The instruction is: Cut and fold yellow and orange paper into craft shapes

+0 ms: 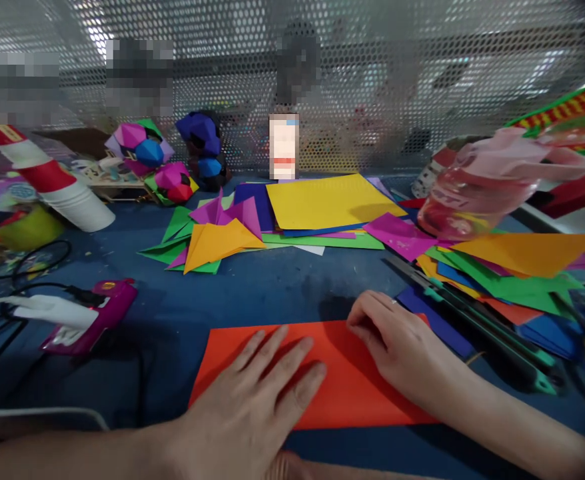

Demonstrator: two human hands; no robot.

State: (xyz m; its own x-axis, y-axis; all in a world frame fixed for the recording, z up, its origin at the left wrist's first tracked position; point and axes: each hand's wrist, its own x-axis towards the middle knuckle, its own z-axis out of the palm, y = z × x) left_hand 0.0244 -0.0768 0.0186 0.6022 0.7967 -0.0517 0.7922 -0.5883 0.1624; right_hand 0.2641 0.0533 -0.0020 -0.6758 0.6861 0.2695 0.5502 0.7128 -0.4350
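Note:
A red-orange sheet of paper (345,393) lies on the blue table in front of me, its long side running left to right. My left hand (267,380) rests flat on its left half with the fingers spread. At the paper's far edge is my right hand (385,333), its fingers curled in and touching the sheet. The fingertips are turned away, so whether they pinch anything is hidden. Just right of that hand lie a dark blue paper (435,323) and a black and green box cutter (492,330).
Folded paper pieces (222,233) and a yellow sheet (335,200) lie beyond. At right, a pink bottle (477,187) stands near stacked coloured papers (517,277). A purple power strip (97,317) with cables and stacked paper cups (62,183) are on the left. Perforated metal (352,87) closes the back.

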